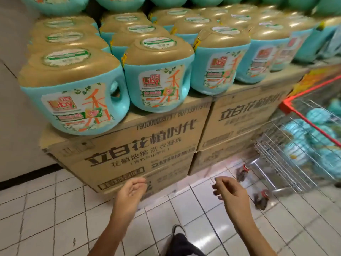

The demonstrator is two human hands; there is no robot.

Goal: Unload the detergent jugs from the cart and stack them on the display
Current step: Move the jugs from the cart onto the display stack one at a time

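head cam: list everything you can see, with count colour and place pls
detergent jugs on display: many, exact count unclear, teal with gold tops, in rows on the boxes; more teal jugs in a tier above
cardboard boxes: at least four, brown with black print, stacked under the jugs
cart: one, wire metal with a red rim, at the right
jugs in cart: several, teal, blurred
floor tiles: white, below
wall: pale, at the left
shoe: one, dark, bottom centre
left hand: loosely curled, holds nothing
right hand: loosely curled, holds nothing
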